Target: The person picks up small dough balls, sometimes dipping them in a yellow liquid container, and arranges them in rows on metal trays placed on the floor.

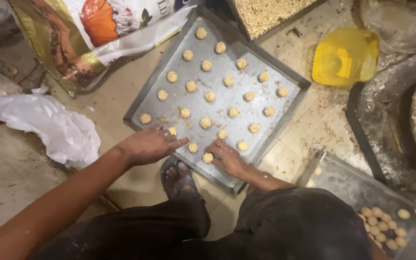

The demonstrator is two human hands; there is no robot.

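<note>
A square metal baking tray (285, 108) lies on the tiled floor with several small round dough balls (209, 97) set in rows. My left hand (150, 144) rests flat on the tray's near-left edge, fingers stretched beside a dough ball (172, 130). My right hand (227, 158) is at the near edge, its fingertips pressing on a dough ball (208, 157). My foot in a sandal (179, 179) is just below the tray.
A second tray (347, 185) with several dough balls sits at the lower right. A large printed bag (97, 29) and a crumpled white plastic bag (54, 127) lie left. A yellow container (345, 55) and a crumb-filled tray (266, 12) are beyond.
</note>
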